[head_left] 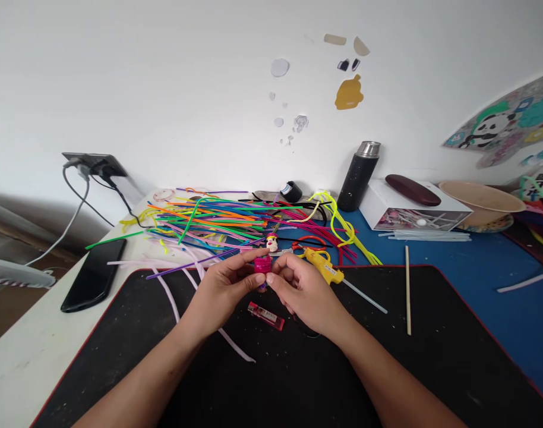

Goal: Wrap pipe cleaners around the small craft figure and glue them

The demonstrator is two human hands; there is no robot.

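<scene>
Between my two hands is a small magenta coiled piece (263, 264), which looks like wound pipe cleaner, with a bit of purple below it. My left hand (229, 288) pinches it from the left, index finger along its top and thumb at its lower edge. From the right, my right hand (300, 288) has its thumb and curled fingers closed at the piece's lower right side. A red lighter (266, 315) lies on the black mat (253, 392) just below the hands. Behind them stands a small white figurine (272, 242). A yellow glue gun (322, 266) with a clear glue stick lies beyond my right hand.
Many coloured pipe cleaners (209, 220) lie heaped at the back. A phone (93, 275) is at the left. A wooden stick (407, 291) lies at the right. Behind it are a black thermos (359, 177), a white box (373, 205) and a beige bowl (480, 196).
</scene>
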